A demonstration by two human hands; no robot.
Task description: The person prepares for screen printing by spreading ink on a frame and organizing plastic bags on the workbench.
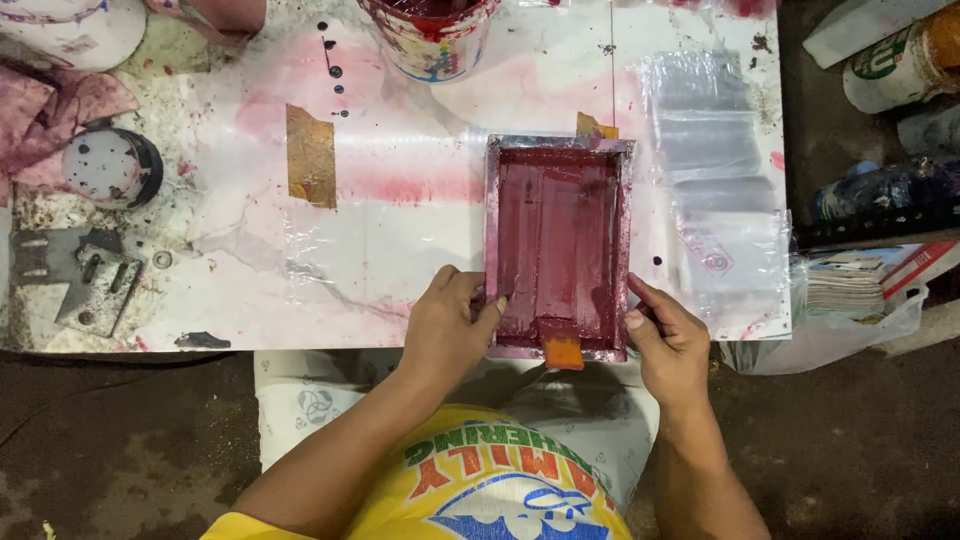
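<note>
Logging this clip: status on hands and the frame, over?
Left hand and right hand gripping red-inked screen frame by its near corners. Frame flat on table. Orange squeegee at near edge.

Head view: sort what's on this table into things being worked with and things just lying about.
In use:
- red-inked printing frame, gripped at its near corners by the left hand and right hand
- orange scraper at the frame's near edge
- stack of clear plastic bags beside the frame

Lying about:
- paint bucket
- stained rags
- round lid
- metal bracket

A screen-printing workshop: ink-stained table (400,230), red-inked printing frame (558,250), paint bucket (432,40), stained rags (50,110).
</note>
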